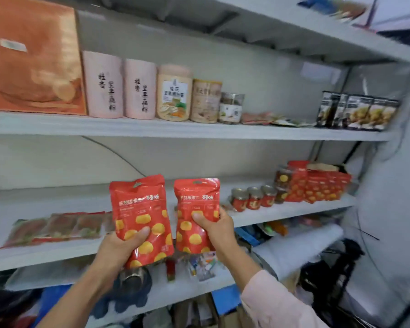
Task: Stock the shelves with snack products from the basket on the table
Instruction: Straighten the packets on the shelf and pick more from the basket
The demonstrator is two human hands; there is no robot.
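At lower centre of the frame, the left hand [118, 247] grasps the left red snack pouch [139, 204] by its lower part, thumb across the front. Just to its right, the right hand [217, 233] grips the right red snack pouch [197, 197] likewise. Both pouches stand upright above the hands, side by side, before the middle shelf [57, 200], where matching red pouches [317, 188] stand at far right.

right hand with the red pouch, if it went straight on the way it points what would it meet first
Likely the way is free: the right hand, gripping a red pouch, points at a bare stretch of the middle shelf, left of the small jars. Depth is unclear.
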